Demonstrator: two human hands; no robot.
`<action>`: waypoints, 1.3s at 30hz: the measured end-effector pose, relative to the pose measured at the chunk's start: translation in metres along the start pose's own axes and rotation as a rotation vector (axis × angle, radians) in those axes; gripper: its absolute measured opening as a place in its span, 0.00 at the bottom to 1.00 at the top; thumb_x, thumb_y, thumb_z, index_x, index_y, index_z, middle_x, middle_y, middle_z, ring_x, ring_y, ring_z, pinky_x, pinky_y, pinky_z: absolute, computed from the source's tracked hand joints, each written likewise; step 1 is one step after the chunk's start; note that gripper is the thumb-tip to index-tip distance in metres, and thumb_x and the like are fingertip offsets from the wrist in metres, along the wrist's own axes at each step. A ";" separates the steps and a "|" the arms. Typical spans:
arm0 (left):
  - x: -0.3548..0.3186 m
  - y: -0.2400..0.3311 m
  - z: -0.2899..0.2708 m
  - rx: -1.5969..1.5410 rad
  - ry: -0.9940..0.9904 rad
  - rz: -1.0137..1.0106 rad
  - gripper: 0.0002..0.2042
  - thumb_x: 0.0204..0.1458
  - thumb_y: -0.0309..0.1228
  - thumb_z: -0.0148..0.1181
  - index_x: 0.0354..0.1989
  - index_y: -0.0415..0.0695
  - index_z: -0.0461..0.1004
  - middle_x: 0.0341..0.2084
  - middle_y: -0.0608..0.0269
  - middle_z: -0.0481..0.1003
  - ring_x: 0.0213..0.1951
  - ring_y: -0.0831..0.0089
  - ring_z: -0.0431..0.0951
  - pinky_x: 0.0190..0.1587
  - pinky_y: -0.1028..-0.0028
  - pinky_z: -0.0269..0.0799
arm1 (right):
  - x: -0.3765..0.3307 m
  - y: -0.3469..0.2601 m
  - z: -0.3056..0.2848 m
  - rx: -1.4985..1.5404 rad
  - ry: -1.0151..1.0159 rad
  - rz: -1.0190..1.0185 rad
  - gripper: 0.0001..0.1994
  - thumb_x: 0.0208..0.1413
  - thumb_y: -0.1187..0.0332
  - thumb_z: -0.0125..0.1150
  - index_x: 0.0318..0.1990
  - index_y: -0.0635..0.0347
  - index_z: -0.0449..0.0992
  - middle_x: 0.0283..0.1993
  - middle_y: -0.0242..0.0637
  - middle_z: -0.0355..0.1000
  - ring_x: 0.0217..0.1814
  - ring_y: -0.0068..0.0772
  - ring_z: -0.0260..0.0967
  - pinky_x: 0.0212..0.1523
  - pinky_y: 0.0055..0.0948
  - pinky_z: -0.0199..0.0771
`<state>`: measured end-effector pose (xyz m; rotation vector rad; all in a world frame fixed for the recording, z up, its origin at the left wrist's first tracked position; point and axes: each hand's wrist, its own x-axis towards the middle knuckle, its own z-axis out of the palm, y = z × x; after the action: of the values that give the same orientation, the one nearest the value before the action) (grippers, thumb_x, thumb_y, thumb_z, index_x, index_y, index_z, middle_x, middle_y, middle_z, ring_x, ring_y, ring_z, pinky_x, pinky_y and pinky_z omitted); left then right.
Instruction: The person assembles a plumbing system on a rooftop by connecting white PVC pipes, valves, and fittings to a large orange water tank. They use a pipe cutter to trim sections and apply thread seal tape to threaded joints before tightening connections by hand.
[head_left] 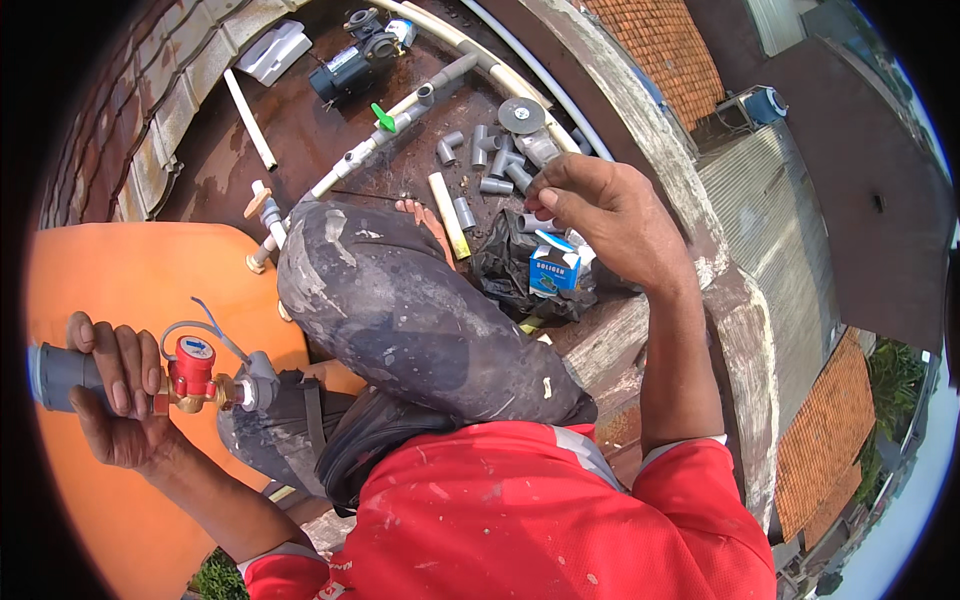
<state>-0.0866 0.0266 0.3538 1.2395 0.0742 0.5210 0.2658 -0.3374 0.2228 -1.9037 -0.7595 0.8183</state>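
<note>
Fitting at left hand, right hand well apart

Left hand wrapped round grey cylinder; the fitting, brass with red cap, sits just beside the fingers and looks joined to it. Grey end piece on the fitting's other side, cable looping over. Right hand raised, fingers curled toward thumb; can't tell if anything small is pinched.

Just past right fingertips: angle grinder, loose grey fittings. Nearer, beside right hand: blue box, top flap up, among black plastic. Ahead, between both hands: pipe run with green-handled valve, pump beyond. Orange tank-like body under left hand.

Progress, judged: held assembly seems put together, pipe run partly joined. Not done: held assembly isn't on the pipe run, grey fittings lie loose, pump's connection unclear from here. Probably midway; exact stage not readable.
</note>
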 end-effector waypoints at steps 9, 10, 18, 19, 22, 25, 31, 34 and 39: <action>0.000 -0.018 -0.029 0.227 0.117 -0.068 0.24 0.72 0.37 0.65 0.65 0.31 0.67 0.26 0.67 0.70 0.23 0.79 0.67 0.38 0.74 0.70 | -0.069 0.218 0.089 -0.671 0.025 0.275 0.29 0.65 0.62 0.72 0.73 0.49 0.77 0.73 0.60 0.71 0.72 0.65 0.71 0.70 0.53 0.77; 0.004 -0.021 -0.030 0.231 0.124 -0.077 0.24 0.72 0.36 0.65 0.65 0.31 0.67 0.26 0.67 0.70 0.23 0.79 0.67 0.38 0.74 0.70 | -0.076 0.228 0.106 -0.622 -0.019 0.172 0.28 0.65 0.65 0.72 0.72 0.52 0.77 0.74 0.60 0.70 0.73 0.66 0.70 0.73 0.54 0.75; 0.016 -0.037 -0.028 0.224 0.132 -0.115 0.22 0.73 0.35 0.62 0.64 0.29 0.69 0.28 0.65 0.69 0.25 0.78 0.69 0.39 0.72 0.72 | -0.055 0.216 0.152 -0.374 0.420 0.402 0.40 0.53 0.60 0.84 0.68 0.68 0.66 0.66 0.61 0.71 0.68 0.70 0.71 0.69 0.57 0.74; 0.016 -0.037 -0.028 0.232 0.142 -0.117 0.22 0.73 0.35 0.62 0.64 0.29 0.69 0.28 0.65 0.69 0.25 0.78 0.69 0.40 0.72 0.73 | -0.044 0.213 0.150 -0.417 0.409 0.460 0.44 0.52 0.58 0.86 0.70 0.67 0.64 0.66 0.62 0.71 0.68 0.72 0.71 0.69 0.59 0.75; 0.020 -0.043 -0.029 0.232 0.158 -0.124 0.21 0.74 0.34 0.61 0.64 0.29 0.69 0.28 0.65 0.69 0.26 0.77 0.70 0.42 0.71 0.75 | -0.015 0.237 0.133 -0.521 0.168 0.468 0.43 0.51 0.55 0.87 0.68 0.66 0.68 0.62 0.61 0.76 0.65 0.71 0.75 0.64 0.59 0.79; 0.023 -0.042 -0.028 0.217 0.151 -0.137 0.21 0.74 0.34 0.61 0.64 0.29 0.69 0.29 0.64 0.70 0.26 0.77 0.70 0.42 0.70 0.75 | 0.019 0.263 0.119 -0.287 0.298 0.397 0.31 0.54 0.51 0.83 0.53 0.66 0.75 0.53 0.61 0.82 0.57 0.64 0.82 0.59 0.56 0.81; 0.013 -0.034 -0.023 0.287 0.188 -0.127 0.21 0.73 0.35 0.62 0.63 0.29 0.69 0.28 0.64 0.70 0.25 0.78 0.70 0.40 0.70 0.75 | 0.041 0.224 0.106 -0.202 0.132 0.434 0.34 0.59 0.46 0.77 0.56 0.73 0.79 0.45 0.63 0.84 0.54 0.65 0.84 0.58 0.52 0.83; 0.011 -0.033 -0.021 0.319 0.155 -0.151 0.21 0.73 0.35 0.62 0.62 0.29 0.69 0.27 0.65 0.71 0.25 0.78 0.70 0.39 0.71 0.74 | -0.007 0.208 0.122 -0.571 -0.599 0.265 0.22 0.61 0.50 0.72 0.45 0.64 0.88 0.47 0.57 0.86 0.56 0.62 0.84 0.58 0.55 0.83; 0.020 -0.045 -0.016 0.402 0.215 -0.140 0.21 0.71 0.34 0.63 0.61 0.29 0.69 0.27 0.65 0.71 0.25 0.78 0.71 0.38 0.72 0.72 | -0.024 0.237 0.159 -0.590 -0.295 0.401 0.30 0.72 0.62 0.60 0.78 0.57 0.65 0.47 0.65 0.84 0.56 0.67 0.82 0.57 0.60 0.81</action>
<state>-0.0588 0.0388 0.3123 1.5515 0.4627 0.5304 0.1682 -0.3743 -0.0436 -2.5486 -0.8759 1.2433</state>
